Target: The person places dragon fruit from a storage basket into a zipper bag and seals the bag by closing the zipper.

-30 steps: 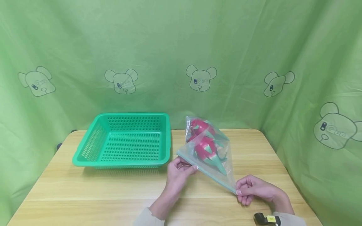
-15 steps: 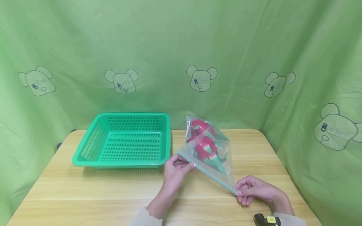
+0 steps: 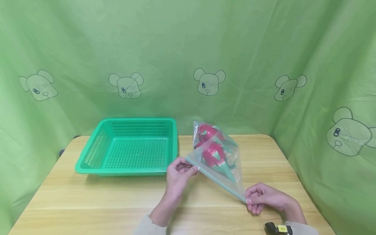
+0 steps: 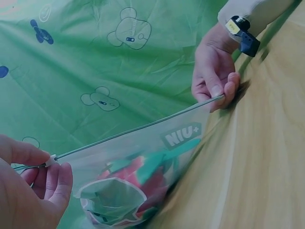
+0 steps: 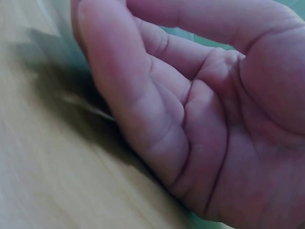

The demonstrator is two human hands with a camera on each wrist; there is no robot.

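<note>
A clear slider zip bag slants across the right half of the table, holding pink-and-green fruits that look like dragon fruits. Between thumb and fingers, my left hand pinches the small white slider near the left end of the green zip edge. The zip edge is pulled taut toward my right hand, which pinches the bag's near right corner. White "NIU+" lettering shows on the bag in the left wrist view. My right palm and curled fingers fill the right wrist view, hiding the bag.
A green plastic basket with slotted walls stands at the table's back left, close to my left hand. The wooden table ends at a green curtain printed with mouse-like heads. A black device with a yellow label sits on my right wrist.
My left hand has slid up and left along the zip edge toward its far left end. The right hand and the fruits have stayed in place.
</note>
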